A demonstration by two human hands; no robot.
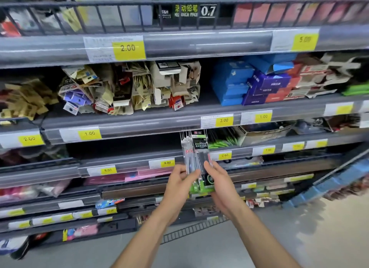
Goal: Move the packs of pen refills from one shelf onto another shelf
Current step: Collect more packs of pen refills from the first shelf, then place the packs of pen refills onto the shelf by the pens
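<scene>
A bunch of long, clear packs of pen refills (196,152), the front one black and green, stands upright in front of the shelves at the middle. My left hand (180,182) grips the bunch from the left near its lower half. My right hand (218,179) holds it from the right, fingers curled round the front pack. The packs' tops reach the edge of the shelf (139,126) with the 3.00 tag. More green refill packs (221,142) lie on the shelf behind, to the right.
The shelf above holds jumbled yellow and brown card packs (123,88) and blue and purple boxes (251,84). A dark gap (123,148) lies on the shelf left of the held packs. A cardboard box (263,134) sits right. Grey floor below.
</scene>
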